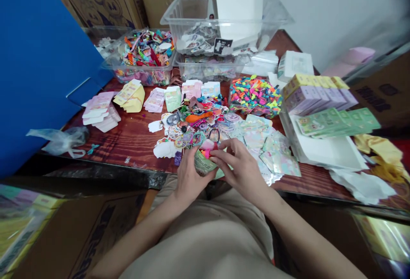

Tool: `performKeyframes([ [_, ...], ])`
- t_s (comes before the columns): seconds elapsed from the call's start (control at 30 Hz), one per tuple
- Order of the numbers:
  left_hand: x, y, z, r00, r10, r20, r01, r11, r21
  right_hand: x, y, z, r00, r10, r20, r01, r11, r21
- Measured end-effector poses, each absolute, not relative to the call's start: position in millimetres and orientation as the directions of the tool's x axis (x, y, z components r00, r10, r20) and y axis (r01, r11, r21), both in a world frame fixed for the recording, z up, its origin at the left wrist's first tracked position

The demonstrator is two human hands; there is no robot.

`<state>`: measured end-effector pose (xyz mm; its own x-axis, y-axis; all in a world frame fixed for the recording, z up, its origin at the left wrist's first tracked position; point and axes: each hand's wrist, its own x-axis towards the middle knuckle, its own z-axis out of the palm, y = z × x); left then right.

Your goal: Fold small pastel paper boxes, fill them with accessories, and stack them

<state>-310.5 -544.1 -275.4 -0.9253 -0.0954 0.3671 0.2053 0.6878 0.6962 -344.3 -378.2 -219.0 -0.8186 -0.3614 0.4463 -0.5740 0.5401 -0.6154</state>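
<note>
My left hand (188, 174) is wrapped round a small green printed packet (205, 164) at the table's front edge. Pink and orange bits (206, 152) show at the packet's mouth. The fingers of my right hand (238, 164) are pinched together at that mouth, against the bright pink piece. Whether they grip it or push on it is hard to see. Just beyond both hands lies a mixed heap of small trinkets and hair ties (198, 121). Shiny, iridescent clear sachets (272, 149) are spread to the right of my right hand.
Folded cartons in pink (101, 110) and yellow (130, 96) lie at left. A tub of bright small pieces (255, 95) stands behind the heap. Clear bins (144, 68) line the back. At right are a white tray (333, 155), purple-yellow boxes (317, 95) and green cards (336, 122).
</note>
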Motion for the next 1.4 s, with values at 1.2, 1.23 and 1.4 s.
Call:
performKeyframes([
  [1.2,-301.5,-548.2,-268.0,-0.893,0.104,0.439,0.405,0.612,0.680,-326.6,-388.9,-248.3,-0.879,-0.191,-0.436,0.474,-0.441,-0.762],
  [1.23,-301.2,-548.3,-268.8,-0.889,0.107,0.446,0.410,0.620,0.669,-326.4,-388.9,-249.0,-0.865,-0.214,-0.453,0.499,-0.445,-0.744],
  [1.4,-299.7,-547.8,-271.2,-0.879,0.148,0.454,0.437,0.634,0.638,-323.5,-395.4,-250.7,-0.818,-0.267,-0.509,0.568,-0.515,-0.642],
])
